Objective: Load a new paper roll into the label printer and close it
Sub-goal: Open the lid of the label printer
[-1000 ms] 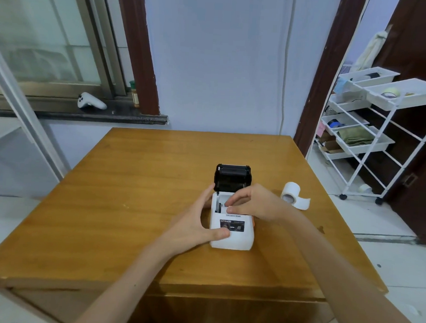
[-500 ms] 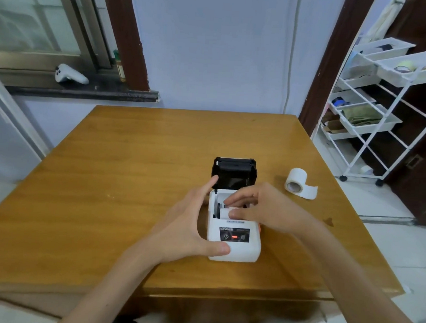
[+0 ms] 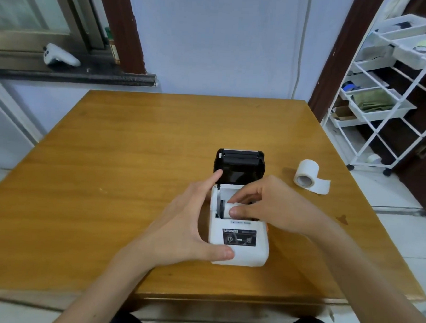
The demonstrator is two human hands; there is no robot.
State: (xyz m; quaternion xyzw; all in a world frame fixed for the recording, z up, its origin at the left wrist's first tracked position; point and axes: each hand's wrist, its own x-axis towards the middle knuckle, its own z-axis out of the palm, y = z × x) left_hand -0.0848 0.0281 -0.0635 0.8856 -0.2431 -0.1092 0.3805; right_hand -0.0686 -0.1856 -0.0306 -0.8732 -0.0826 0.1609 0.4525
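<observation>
A small white label printer (image 3: 239, 250) sits on the wooden table (image 3: 131, 181) with its black lid (image 3: 239, 165) swung open toward the far side. My left hand (image 3: 188, 224) grips the printer's left side, thumb on its front corner and index finger up by the lid. My right hand (image 3: 266, 204) pinches a small white paper roll (image 3: 228, 207) in the open paper bay. A second white paper roll (image 3: 305, 177), partly unwound, lies on the table to the right of the printer.
A white wire rack (image 3: 390, 97) with trays stands on the floor at the right. A white controller (image 3: 60, 56) rests on the dark window sill at the far left. The table's near edge is close to my body.
The camera has tilted down and nearer. My right hand's fingers have pinched the small roll in the bay and raised it slightly. My left hand keeps its hold on the printer.
</observation>
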